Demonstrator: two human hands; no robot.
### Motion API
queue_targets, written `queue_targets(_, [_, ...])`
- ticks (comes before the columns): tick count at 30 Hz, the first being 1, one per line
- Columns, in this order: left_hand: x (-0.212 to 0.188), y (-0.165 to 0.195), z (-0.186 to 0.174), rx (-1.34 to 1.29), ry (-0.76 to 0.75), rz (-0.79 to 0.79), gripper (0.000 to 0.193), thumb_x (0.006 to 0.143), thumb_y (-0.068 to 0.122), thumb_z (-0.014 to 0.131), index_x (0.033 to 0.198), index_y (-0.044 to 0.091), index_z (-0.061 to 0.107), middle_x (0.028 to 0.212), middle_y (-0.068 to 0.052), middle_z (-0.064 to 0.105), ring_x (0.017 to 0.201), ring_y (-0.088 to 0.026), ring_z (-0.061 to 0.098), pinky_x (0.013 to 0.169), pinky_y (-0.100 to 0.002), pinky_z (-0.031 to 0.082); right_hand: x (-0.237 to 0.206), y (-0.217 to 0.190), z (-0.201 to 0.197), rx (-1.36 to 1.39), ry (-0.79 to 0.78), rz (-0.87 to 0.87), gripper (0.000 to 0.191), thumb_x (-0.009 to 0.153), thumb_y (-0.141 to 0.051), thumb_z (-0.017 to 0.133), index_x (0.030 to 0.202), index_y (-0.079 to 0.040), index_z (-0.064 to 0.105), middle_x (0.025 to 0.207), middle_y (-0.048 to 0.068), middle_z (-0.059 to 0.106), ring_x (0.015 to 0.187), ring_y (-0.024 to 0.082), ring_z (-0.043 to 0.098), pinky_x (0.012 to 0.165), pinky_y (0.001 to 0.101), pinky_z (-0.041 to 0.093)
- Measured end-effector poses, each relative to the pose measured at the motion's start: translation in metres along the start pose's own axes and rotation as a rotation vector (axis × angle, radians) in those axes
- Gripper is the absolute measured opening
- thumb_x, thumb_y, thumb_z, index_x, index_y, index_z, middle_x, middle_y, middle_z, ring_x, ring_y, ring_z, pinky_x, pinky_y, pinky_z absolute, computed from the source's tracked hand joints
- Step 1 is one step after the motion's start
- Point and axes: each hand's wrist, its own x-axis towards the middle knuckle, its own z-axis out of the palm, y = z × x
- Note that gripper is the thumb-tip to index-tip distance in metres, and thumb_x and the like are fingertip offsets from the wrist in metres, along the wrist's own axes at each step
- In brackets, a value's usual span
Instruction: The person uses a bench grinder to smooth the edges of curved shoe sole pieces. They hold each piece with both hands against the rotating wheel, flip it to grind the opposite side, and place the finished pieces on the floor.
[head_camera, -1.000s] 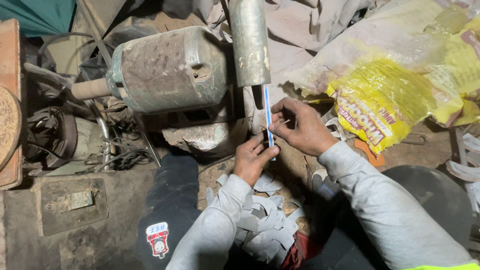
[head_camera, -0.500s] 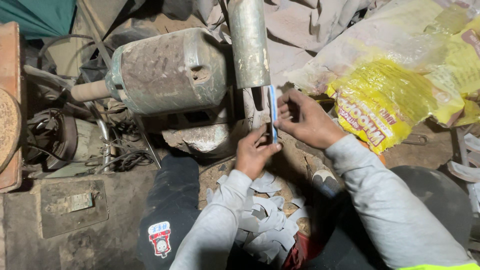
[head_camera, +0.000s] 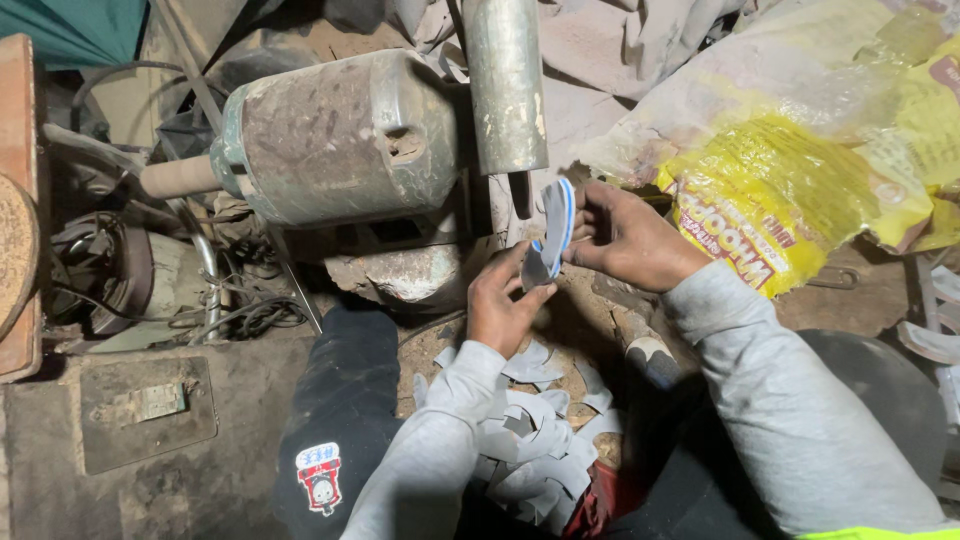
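Left hand (head_camera: 500, 305) reaches up from a bent grey sleeve, fingers curled, pinching the lower end of the sole (head_camera: 552, 232). The sole, a thin white-and-blue cut-out, stands edge-on, long axis near upright, top tilted slightly right, just below the steel tube (head_camera: 505, 85) beside the motor (head_camera: 330, 135). Right hand (head_camera: 625, 238) comes in from the right, fingers closed on its upper edge

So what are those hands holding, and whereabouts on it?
A thin, curved white piece with a blue edge. The right hand pinches its upper edge; the left hand grips its lower end.
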Motion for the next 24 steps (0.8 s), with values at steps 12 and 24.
queue_targets(12, [-0.002, -0.034, 0.012, -0.493, -0.132, -0.206, 0.066, 0.078, -0.004, 0.081, 0.14, -0.007, 0.057, 0.132, -0.013, 0.062, 0.119, -0.021, 0.061, 0.102, -0.036, 0.056, 0.005, 0.004, 0.019, -0.222, 0.118, -0.124, 0.026, 0.083, -0.002, 0.072, 0.106, 0.001, 0.06, 0.092, 0.006, 0.068, 0.087, 0.01, 0.067, 0.083, 0.0274, 0.058])
queue_targets(24, [-0.003, 0.018, 0.004, 0.113, 0.035, -0.067, 0.068, 0.075, 0.003, 0.085, 0.137, -0.001, 0.059, 0.123, -0.018, 0.07, 0.106, -0.027, 0.07, 0.089, -0.035, 0.059, 0.002, -0.001, -0.005, -0.055, -0.016, -0.041, 0.031, 0.086, 0.0, 0.072, 0.115, 0.0, 0.059, 0.098, 0.004, 0.063, 0.091, 0.01, 0.059, 0.086, 0.0282, 0.053])
